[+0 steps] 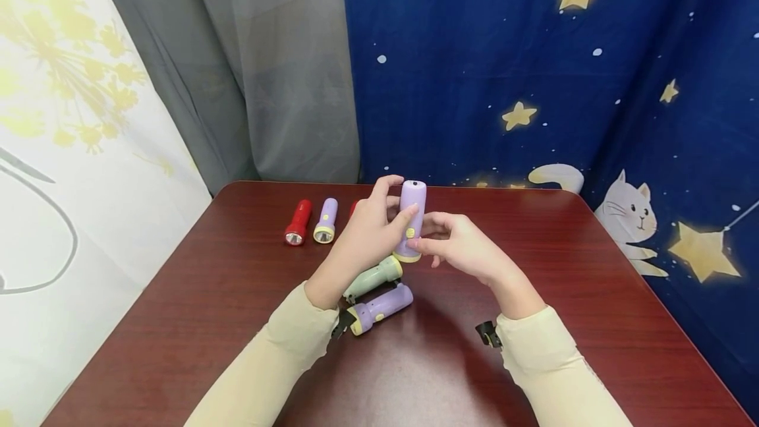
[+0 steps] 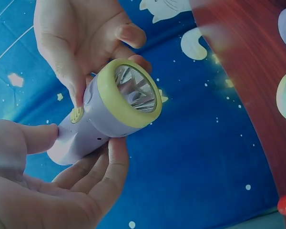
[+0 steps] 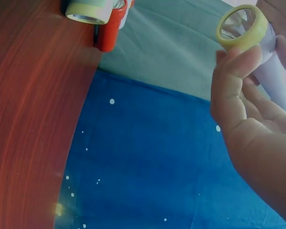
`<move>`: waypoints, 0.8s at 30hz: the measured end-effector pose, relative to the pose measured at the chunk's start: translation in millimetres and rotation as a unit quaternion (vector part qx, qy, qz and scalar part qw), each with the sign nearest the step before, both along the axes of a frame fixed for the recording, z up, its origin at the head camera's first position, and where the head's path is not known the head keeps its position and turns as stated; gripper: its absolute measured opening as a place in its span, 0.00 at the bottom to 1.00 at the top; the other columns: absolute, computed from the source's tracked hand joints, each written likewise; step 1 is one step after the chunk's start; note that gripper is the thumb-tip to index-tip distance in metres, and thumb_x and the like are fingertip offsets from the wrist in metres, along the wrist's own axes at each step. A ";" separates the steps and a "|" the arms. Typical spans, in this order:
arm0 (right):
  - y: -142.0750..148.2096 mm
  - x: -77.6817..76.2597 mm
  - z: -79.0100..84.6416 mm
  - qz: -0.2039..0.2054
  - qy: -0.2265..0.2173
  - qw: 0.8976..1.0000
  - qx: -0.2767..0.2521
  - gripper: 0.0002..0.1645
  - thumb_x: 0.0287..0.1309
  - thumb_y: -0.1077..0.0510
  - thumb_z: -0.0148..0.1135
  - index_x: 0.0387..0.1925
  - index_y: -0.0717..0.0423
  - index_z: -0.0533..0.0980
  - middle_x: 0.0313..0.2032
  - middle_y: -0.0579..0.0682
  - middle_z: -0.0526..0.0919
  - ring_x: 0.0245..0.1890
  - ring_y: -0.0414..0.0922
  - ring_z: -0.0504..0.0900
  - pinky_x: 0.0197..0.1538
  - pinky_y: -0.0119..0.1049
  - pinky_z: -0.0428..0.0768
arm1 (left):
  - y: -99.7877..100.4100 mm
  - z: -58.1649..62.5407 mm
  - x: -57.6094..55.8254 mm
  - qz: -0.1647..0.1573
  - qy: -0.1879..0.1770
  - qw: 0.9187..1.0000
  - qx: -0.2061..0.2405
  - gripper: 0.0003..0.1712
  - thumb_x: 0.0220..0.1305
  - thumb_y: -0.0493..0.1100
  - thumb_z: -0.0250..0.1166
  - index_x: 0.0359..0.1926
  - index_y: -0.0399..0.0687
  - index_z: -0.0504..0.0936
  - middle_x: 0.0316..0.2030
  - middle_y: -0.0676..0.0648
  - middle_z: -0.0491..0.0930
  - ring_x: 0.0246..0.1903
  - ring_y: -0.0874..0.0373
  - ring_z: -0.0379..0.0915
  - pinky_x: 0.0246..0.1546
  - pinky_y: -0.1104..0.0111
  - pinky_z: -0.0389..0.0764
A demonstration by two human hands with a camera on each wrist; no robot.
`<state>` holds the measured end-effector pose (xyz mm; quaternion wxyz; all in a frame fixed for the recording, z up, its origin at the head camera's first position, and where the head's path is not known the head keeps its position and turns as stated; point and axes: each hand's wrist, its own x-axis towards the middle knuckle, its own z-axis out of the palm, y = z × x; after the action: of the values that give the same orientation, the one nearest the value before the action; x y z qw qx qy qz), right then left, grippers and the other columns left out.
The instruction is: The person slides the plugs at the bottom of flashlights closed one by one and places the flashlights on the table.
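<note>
A purple flashlight [image 1: 413,198] with a yellow head ring is held up above the table, its lens end pointing down. My left hand [image 1: 375,224] grips the body, thumb on the front and fingers behind. The right hand [image 1: 474,246] holds it near the head, its thumb at the yellow switch [image 2: 76,115] and its fingers at the far side of the head. In the left wrist view the reflector [image 2: 136,89] shows no light. Below the hands lie a green flashlight [image 1: 375,279] and another purple flashlight [image 1: 388,302], both on their sides.
Farther back on the dark red table [image 1: 225,295] lie a red flashlight [image 1: 300,215] and a small purple flashlight [image 1: 327,213]. Another red thing [image 1: 354,207] is mostly hidden behind the left hand. Grey [image 1: 296,71] and blue star-patterned curtains [image 1: 450,104] hang behind the table.
</note>
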<state>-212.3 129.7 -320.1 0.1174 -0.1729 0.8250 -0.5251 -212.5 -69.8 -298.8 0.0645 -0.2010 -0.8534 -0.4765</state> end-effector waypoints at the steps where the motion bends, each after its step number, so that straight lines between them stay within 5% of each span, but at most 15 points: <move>1: -0.3 -0.1 -0.4 0.000 0.003 1.000 0.002 0.28 0.68 0.53 0.72 0.65 0.60 0.78 0.57 0.60 0.87 0.45 0.48 0.88 0.39 0.41 0.88 | 0.1 0.0 0.1 0.000 -0.004 1.000 0.003 0.29 0.77 0.46 0.65 0.72 0.44 0.67 0.58 0.38 0.88 0.53 0.50 0.89 0.53 0.53 0.90; 9: -1.4 0.5 -2.4 -0.011 0.013 1.000 0.004 0.24 0.68 0.55 0.71 0.60 0.62 0.80 0.52 0.61 0.88 0.41 0.48 0.88 0.40 0.39 0.88 | -0.6 1.0 -0.1 0.009 -0.014 1.000 -0.006 0.25 0.76 0.48 0.66 0.67 0.44 0.73 0.56 0.41 0.88 0.54 0.51 0.89 0.58 0.54 0.88; 24: -4.0 -0.3 -1.6 -0.010 0.017 1.000 -0.016 0.19 0.69 0.60 0.68 0.57 0.63 0.81 0.48 0.61 0.89 0.31 0.47 0.86 0.38 0.38 0.87 | 1.3 1.7 -4.5 0.029 -0.010 0.999 -0.034 0.35 0.65 0.49 0.78 0.67 0.45 0.75 0.50 0.42 0.89 0.47 0.53 0.88 0.49 0.59 0.90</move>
<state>-212.6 125.6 -321.7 0.0953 -0.1753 0.8201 -0.5364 -217.0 -68.5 -297.2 0.0632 -0.1733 -0.8754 -0.4468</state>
